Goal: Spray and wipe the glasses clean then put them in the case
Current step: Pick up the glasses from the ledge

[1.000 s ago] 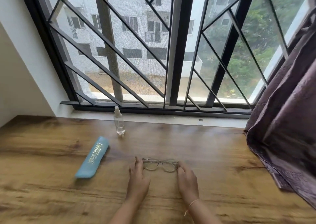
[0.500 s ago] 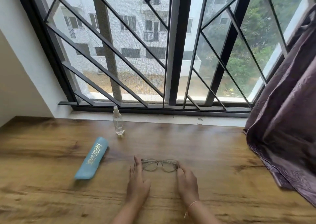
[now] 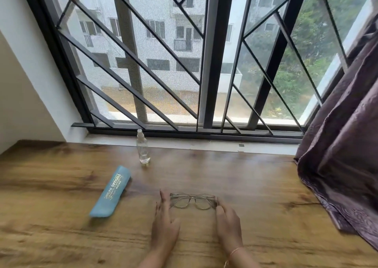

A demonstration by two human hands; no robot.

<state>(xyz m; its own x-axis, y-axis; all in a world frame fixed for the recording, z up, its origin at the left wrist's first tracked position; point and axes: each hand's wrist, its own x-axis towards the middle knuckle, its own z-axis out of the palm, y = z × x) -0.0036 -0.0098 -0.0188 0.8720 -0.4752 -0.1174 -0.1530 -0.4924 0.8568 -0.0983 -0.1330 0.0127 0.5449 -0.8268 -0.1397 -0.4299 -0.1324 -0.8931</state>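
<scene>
Early stage, we reckon: nothing sprayed, wiped or cased. Wooden table (image 3: pixel 61 185); purple curtain (image 3: pixel 337 145) over its right edge, not blocking us; blue case (image 3: pixel 111 192) at left; left hand (image 3: pixel 164 224) and right hand (image 3: pixel 229 222) flat, fingers straight; spray bottle (image 3: pixel 143 149) untouched by the sill; glasses (image 3: pixel 192 201) between our fingertips, touched at both ends.

Wooden table (image 3: pixel 255 185); barred window (image 3: pixel 163 63); purple curtain (image 3: pixel 343 145)

Left hand (image 3: pixel 164 224), right hand (image 3: pixel 229 223), palms down
</scene>
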